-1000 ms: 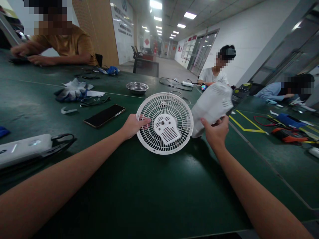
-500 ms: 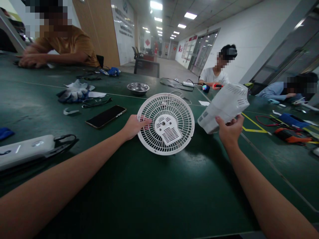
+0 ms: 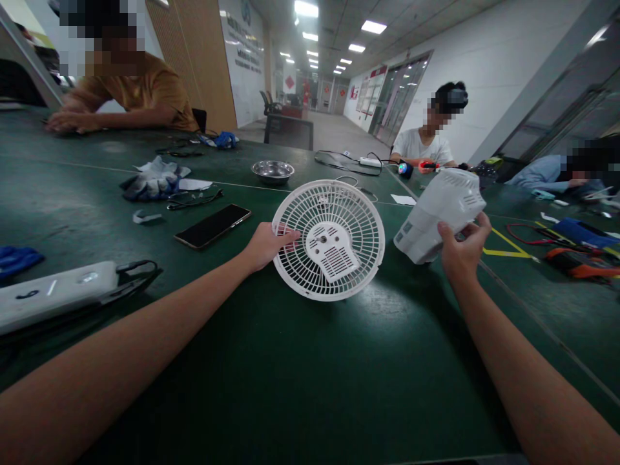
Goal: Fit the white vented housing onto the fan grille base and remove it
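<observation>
A round white fan grille [image 3: 334,258] with a vented centre plate is tilted above the green table [image 3: 290,381]. My left hand [image 3: 265,247] grips its left rim, the thumb lying over the bars and the other fingers partly hidden behind. To the right, my right hand [image 3: 462,248] holds a white plastic housing [image 3: 431,216] with slots at its upper end, thumb in front and fingers at its right side. The grille and the housing are apart. A thin pale cable [image 3: 361,188] lies behind the grille.
A phone [image 3: 213,226], gloves [image 3: 154,181] and a metal bowl [image 3: 272,170] lie beyond my left arm. At the left is a white power bank-like device [image 3: 62,287]. An orange meter [image 3: 578,261] sits right. Several people sit around the table.
The whole view has shifted slightly. The white housing has tipped a little more upright and lower in my right hand. My left hand keeps its hold on the grille.
</observation>
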Demonstrator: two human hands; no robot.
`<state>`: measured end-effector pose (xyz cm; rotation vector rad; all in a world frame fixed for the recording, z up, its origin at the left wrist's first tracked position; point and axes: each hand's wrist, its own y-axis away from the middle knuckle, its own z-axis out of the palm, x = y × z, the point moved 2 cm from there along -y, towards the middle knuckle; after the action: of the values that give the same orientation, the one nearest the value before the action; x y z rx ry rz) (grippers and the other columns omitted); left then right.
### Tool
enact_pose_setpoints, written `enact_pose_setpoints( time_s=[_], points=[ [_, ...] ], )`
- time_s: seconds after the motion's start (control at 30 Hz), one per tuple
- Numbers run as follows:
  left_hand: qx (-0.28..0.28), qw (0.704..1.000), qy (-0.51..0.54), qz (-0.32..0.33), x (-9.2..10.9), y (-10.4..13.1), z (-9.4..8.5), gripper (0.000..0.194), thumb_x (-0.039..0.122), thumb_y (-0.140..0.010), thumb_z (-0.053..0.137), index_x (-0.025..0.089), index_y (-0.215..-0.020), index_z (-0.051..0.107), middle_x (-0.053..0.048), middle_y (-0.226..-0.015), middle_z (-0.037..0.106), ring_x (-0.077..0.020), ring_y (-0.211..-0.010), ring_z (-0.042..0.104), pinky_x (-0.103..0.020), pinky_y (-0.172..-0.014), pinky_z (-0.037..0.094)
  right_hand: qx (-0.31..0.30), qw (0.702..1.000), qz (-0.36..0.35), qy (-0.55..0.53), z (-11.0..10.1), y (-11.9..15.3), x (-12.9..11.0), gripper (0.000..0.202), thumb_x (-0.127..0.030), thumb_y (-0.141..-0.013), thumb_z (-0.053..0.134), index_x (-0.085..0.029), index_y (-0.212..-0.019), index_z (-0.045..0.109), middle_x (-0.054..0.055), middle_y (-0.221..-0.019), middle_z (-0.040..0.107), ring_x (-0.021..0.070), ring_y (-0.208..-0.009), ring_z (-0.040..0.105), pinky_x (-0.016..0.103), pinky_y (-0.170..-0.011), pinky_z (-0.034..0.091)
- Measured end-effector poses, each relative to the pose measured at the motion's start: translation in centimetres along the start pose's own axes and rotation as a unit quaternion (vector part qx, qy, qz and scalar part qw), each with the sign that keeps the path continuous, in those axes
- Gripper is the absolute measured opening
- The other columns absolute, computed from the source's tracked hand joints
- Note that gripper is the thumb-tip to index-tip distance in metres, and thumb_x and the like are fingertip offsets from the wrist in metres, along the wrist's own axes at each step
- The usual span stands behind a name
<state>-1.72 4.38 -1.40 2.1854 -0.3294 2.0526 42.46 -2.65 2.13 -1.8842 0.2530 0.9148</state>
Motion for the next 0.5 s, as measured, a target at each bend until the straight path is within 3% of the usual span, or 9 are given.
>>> enact_pose_setpoints(
  time_s=[0.2,0.5],
  points=[
    [-0.007,1.0,0.021,0.007,-0.7,-0.5,-0.3,0.017,0.028,-0.079,0.081,0.015,-0.087,0.074,-0.007,-0.086,0.076,-0.0192,-0.075,0.072,-0.032,-0.071,0.06,0.007,1.0,-0.013,-0.007,-0.2,-0.7,-0.7,0.069,-0.038,-0.075,0.074,-0.015,-0.136,0.051,0.022,-0.13,0.063,0.0297,-0.109,0.064,0.044,-0.094,0.048],
    [-0.018,1.0,0.013,0.014,-0.3,-0.2,-0.3,0.016,0.028,-0.08,0.08,0.016,-0.089,0.074,-0.007,-0.09,0.077,-0.0191,-0.076,0.072,-0.034,-0.073,0.06,-0.012,0.999,-0.041,-0.025,-0.1,-1.3,-0.1,0.066,-0.035,-0.076,0.064,-0.017,-0.137,0.045,0.021,-0.132,0.058,0.0295,-0.109,0.061,0.045,-0.095,0.046]
  ],
)
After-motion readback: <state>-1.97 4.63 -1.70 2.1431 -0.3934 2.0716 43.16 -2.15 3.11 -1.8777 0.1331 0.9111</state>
